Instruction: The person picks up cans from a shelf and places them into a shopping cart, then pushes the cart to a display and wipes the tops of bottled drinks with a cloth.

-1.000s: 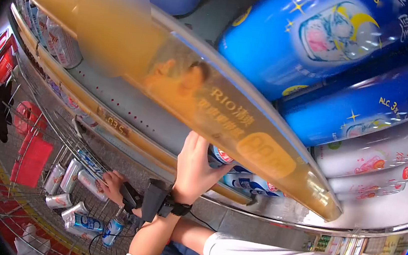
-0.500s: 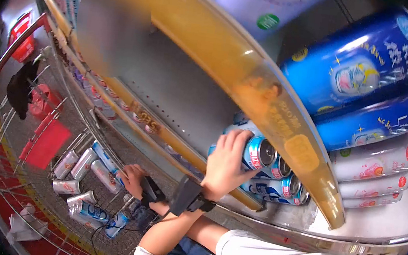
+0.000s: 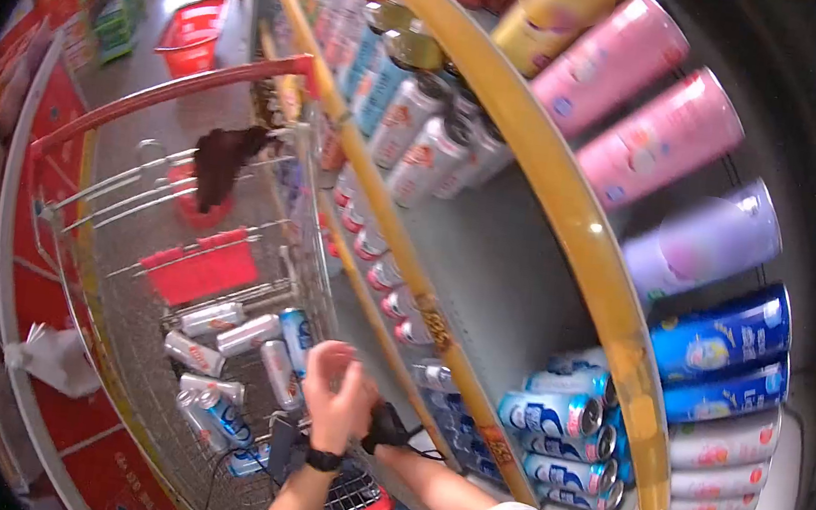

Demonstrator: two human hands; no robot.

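My left hand (image 3: 333, 410), with a black band at its wrist, is raised over the near side of the shopping cart. Its fingers are loosely bent, thumb apart, and no can shows in it. Behind it, my right hand (image 3: 367, 404) is mostly covered; a black device sits on that wrist. Closest to the hands in the cart are a blue can (image 3: 296, 341) and a silver can (image 3: 281, 374). Several more silver and blue cans (image 3: 226, 418) lie loose there. Blue-and-white cans (image 3: 551, 412) are stacked on the shelf to the right.
The cart's red handle (image 3: 180, 93) and wire sides surround the cans. A dark cloth (image 3: 225, 164) hangs on the cart. Yellow shelf edges (image 3: 574, 209) run along the right, with tall pink cans (image 3: 611, 62) above. A red basket (image 3: 194, 34) stands farther down the aisle.
My left hand has left the blue-and-white cans on the shelf and moved over the cart, beside my right hand. The view has swung, showing more of the aisle and cart.
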